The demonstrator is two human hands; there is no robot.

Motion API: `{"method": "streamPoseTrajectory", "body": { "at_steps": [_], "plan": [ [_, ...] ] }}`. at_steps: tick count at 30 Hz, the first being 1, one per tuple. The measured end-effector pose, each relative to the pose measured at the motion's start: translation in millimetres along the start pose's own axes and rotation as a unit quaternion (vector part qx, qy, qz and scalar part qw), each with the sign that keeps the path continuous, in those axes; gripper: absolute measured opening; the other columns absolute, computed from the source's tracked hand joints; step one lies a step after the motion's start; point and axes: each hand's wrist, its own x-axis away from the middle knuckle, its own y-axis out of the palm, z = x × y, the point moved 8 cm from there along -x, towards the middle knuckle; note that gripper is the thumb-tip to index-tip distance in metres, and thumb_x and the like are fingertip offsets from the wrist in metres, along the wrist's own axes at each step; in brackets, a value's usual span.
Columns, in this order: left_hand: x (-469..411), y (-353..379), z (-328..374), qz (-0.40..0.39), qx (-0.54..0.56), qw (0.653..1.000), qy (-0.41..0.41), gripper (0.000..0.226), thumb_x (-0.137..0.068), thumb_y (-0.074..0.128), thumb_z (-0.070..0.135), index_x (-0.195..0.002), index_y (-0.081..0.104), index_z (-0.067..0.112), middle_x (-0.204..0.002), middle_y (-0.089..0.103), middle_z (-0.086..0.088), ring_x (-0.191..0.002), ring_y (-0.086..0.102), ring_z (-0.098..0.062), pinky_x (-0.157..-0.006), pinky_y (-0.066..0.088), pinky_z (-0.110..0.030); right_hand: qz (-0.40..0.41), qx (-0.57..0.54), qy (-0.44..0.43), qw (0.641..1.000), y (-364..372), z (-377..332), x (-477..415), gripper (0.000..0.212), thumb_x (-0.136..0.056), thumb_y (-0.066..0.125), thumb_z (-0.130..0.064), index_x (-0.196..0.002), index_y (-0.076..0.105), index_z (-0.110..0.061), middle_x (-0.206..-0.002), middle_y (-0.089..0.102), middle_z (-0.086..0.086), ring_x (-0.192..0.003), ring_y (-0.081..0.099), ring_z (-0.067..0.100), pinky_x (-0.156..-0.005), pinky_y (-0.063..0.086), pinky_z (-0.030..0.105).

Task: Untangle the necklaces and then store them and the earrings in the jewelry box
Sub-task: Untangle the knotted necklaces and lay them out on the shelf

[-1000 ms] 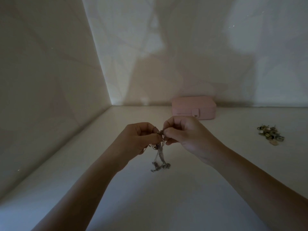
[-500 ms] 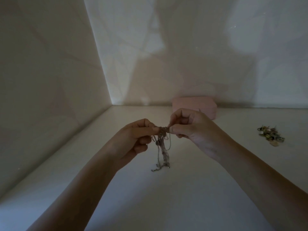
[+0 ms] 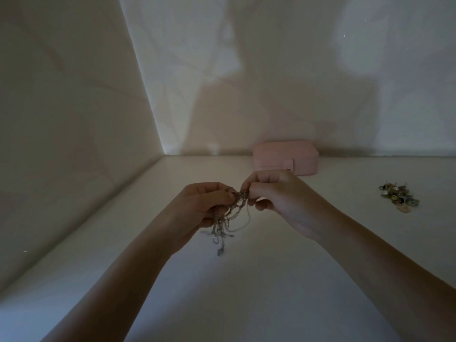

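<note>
A knot of thin silver necklaces (image 3: 225, 219) hangs above the white tabletop (image 3: 246, 292) in the middle of the view. My left hand (image 3: 199, 206) pinches the tangle's top from the left, and my right hand (image 3: 276, 196) pinches it from the right; the fingertips almost meet. Loose chain ends and a thin loop dangle below the hands. A closed pink jewelry box (image 3: 286, 157) stands against the back wall behind my right hand. The earrings (image 3: 398, 197) lie in a small heap at the far right.
A wall closes off the left side (image 3: 74, 119) and another runs along the back (image 3: 271, 82). The light is dim.
The tangle has spread out: a thin loop now hangs to the right and the strands sit closer to my left palm. Both hands keep pinching its top.
</note>
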Motion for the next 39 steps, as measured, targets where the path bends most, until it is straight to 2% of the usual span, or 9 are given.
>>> {"method": "streamPoseTrajectory", "body": {
  "at_steps": [6, 11, 16, 20, 25, 27, 30, 34, 39],
  "plan": [
    [-3, -2, -4, 0.013, -0.023, 1.000, -0.007, 0.017, -0.090, 0.055, 0.005, -0.078, 0.064, 0.010, -0.053, 0.037, 0.006, -0.046, 0.024, -0.006, -0.042, 0.023, -0.014, -0.036, -0.247, 0.074, 0.965, 6, 7, -3, 0.025, -0.089, 0.044, 0.003, -0.072, 0.061, -0.005, -0.071, 0.060, 0.009, -0.049, 0.050, 0.012, -0.040, 0.035, 0.018],
    [-4, -6, -5, 0.026, 0.023, 0.999, -0.001, 0.013, -0.089, 0.056, 0.005, -0.082, 0.067, 0.005, -0.054, 0.038, 0.005, -0.047, 0.027, -0.005, -0.041, 0.022, -0.014, -0.011, -0.262, 0.073, 0.962, 1, 7, -4, 0.023, -0.094, 0.044, 0.002, -0.079, 0.061, -0.004, -0.068, 0.068, 0.010, -0.055, 0.065, 0.014, -0.046, 0.050, 0.019],
    [-1, -1, 4, -0.014, 0.087, 0.996, 0.029, 0.005, -0.072, 0.066, 0.010, -0.070, 0.070, 0.012, -0.072, 0.054, -0.004, -0.052, 0.028, -0.006, -0.042, 0.020, -0.016, 0.020, -0.323, 0.074, 0.943, -5, 4, -5, 0.021, -0.095, 0.044, 0.005, -0.082, 0.058, -0.002, -0.061, 0.068, 0.009, -0.049, 0.065, 0.013, -0.043, 0.050, 0.017],
    [0, 3, 2, -0.040, 0.081, 0.996, 0.022, 0.013, -0.073, 0.054, 0.015, -0.069, 0.067, 0.015, -0.085, 0.049, -0.013, -0.053, 0.033, -0.006, -0.044, 0.023, -0.017, 0.009, -0.346, 0.075, 0.935, -2, 2, -3, 0.020, -0.096, 0.042, 0.004, -0.084, 0.057, -0.002, -0.072, 0.072, 0.013, -0.047, 0.065, 0.013, -0.040, 0.049, 0.016],
    [-1, 2, 0, -0.031, 0.090, 0.995, 0.017, 0.008, -0.076, 0.067, 0.018, -0.072, 0.062, 0.013, -0.075, 0.058, -0.001, -0.053, 0.036, -0.005, -0.044, 0.025, -0.015, -0.012, -0.349, 0.092, 0.933, 1, 5, -4, 0.020, -0.097, 0.041, 0.001, -0.084, 0.055, -0.001, -0.069, 0.069, 0.019, -0.052, 0.069, 0.021, -0.042, 0.052, 0.021],
    [-2, 0, 0, -0.017, 0.091, 0.996, 0.018, 0.012, -0.075, 0.062, 0.023, -0.074, 0.063, 0.011, -0.072, 0.060, 0.000, -0.054, 0.037, -0.006, -0.043, 0.027, -0.014, -0.030, -0.347, 0.102, 0.932, 2, 7, -3, 0.018, -0.096, 0.042, 0.002, -0.083, 0.055, 0.000, -0.068, 0.068, 0.020, -0.057, 0.070, 0.025, -0.045, 0.055, 0.023],
    [-2, -3, 2, -0.005, 0.085, 0.996, 0.023, 0.016, -0.074, 0.061, 0.025, -0.075, 0.066, 0.010, -0.075, 0.058, -0.007, -0.054, 0.038, -0.007, -0.043, 0.030, -0.015, -0.082, -0.307, 0.089, 0.944, 5, 3, 0, 0.007, -0.079, 0.058, 0.003, -0.084, 0.056, -0.002, -0.072, 0.068, 0.018, -0.063, 0.071, 0.023, -0.057, 0.059, 0.025],
    [-1, -4, 4, -0.001, 0.089, 0.996, 0.028, 0.012, -0.073, 0.062, 0.023, -0.066, 0.066, 0.013, -0.069, 0.050, -0.004, -0.053, 0.037, -0.007, -0.043, 0.029, -0.015, -0.107, -0.195, 0.044, 0.974, 6, 0, 2, 0.025, -0.065, 0.070, -0.004, -0.089, 0.064, -0.006, -0.073, 0.069, 0.007, -0.064, 0.067, 0.013, -0.060, 0.056, 0.020],
    [-2, -1, 6, -0.011, 0.097, 0.995, 0.034, 0.015, -0.075, 0.064, 0.016, -0.060, 0.064, 0.018, -0.065, 0.049, 0.001, -0.051, 0.037, -0.005, -0.041, 0.028, -0.014, -0.052, -0.031, -0.028, 0.998, -4, -7, 1, 0.016, -0.079, 0.070, 0.003, -0.087, 0.074, -0.010, -0.073, 0.071, 0.000, -0.067, 0.066, 0.007, -0.064, 0.053, 0.017]
  ]
}}
